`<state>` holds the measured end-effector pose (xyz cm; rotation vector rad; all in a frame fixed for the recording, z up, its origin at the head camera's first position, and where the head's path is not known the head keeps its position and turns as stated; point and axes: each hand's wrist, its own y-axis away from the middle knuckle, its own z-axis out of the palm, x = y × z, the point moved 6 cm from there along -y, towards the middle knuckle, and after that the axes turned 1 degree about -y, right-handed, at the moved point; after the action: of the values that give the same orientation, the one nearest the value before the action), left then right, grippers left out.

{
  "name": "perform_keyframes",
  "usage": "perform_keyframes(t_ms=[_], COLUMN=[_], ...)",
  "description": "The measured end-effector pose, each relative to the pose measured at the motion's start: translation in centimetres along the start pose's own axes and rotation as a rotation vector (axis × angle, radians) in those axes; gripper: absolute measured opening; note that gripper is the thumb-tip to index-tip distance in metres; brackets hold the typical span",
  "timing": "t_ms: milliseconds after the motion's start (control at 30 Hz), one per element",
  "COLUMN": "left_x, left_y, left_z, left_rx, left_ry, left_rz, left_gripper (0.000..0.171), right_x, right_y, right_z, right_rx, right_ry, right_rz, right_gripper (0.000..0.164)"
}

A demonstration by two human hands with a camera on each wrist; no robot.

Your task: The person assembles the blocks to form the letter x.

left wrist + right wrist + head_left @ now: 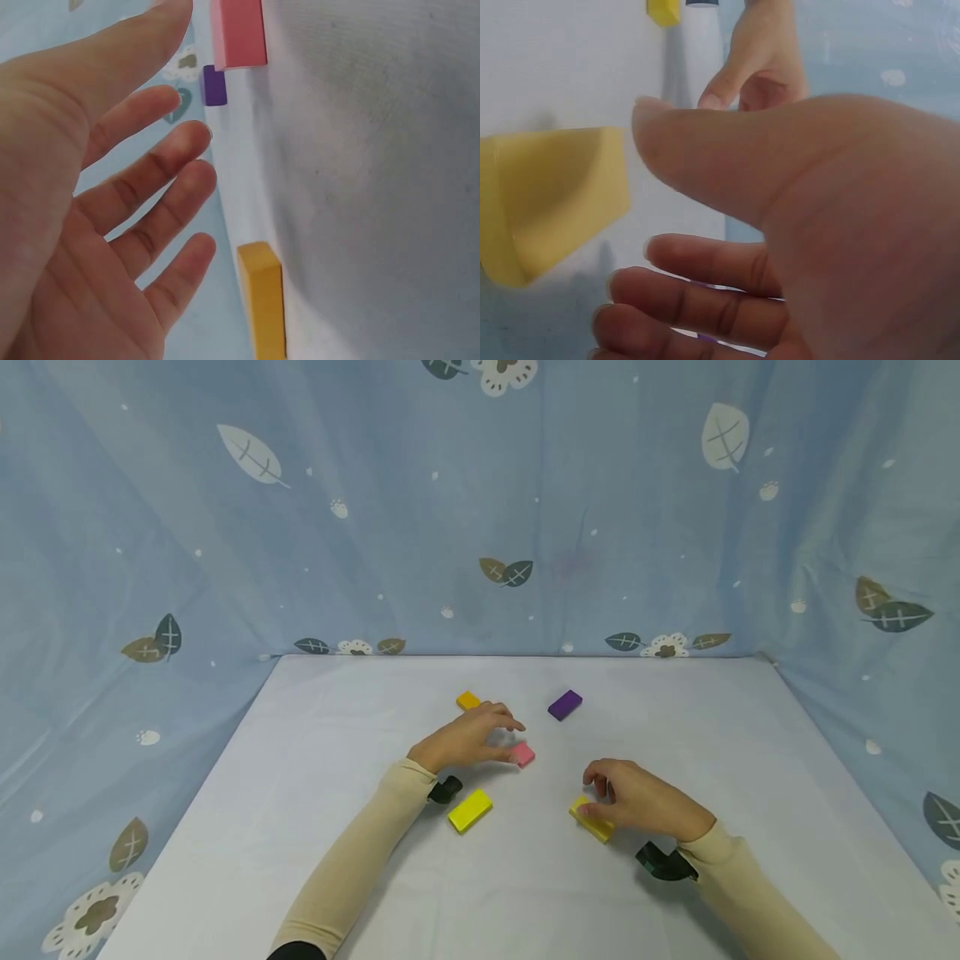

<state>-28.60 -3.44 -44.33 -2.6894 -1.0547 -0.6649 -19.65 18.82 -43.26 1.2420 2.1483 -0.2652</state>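
The fingers of the left hand (469,739) are loosely spread, with nothing grasped; a pink block (525,754) is seen just beside its thumb tip, though contact cannot be told. The fingers of the right hand (637,797) are relaxed and bent, with nothing gripped; a dull yellow block (596,827) is partly covered by its thumb. Beyond the left knuckles an orange block (467,700) is partly hidden; a bright yellow block (471,812) is seen below the left thumb, a purple block (565,705) ahead of the left fingertips.

The orange block (467,700) is partly hidden.
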Motion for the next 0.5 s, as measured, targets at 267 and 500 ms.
perform_keyframes(t_ms=[267,500], left_x=[0.19,0.32], left_y=[0.00,-0.08], left_z=[0.48,0.57], left_rx=[-0.015,-0.024], left_ry=[0.014,0.009], left_rz=[-0.023,-0.030], left_gripper=[0.048,0.046], right_x=[0.02,0.00], right_y=[0.02,0.03], right_z=[0.33,0.53], right_rx=[-0.025,-0.054], right_ry=[0.014,0.001], right_rz=[0.012,0.010], right_gripper=[0.033,0.033])
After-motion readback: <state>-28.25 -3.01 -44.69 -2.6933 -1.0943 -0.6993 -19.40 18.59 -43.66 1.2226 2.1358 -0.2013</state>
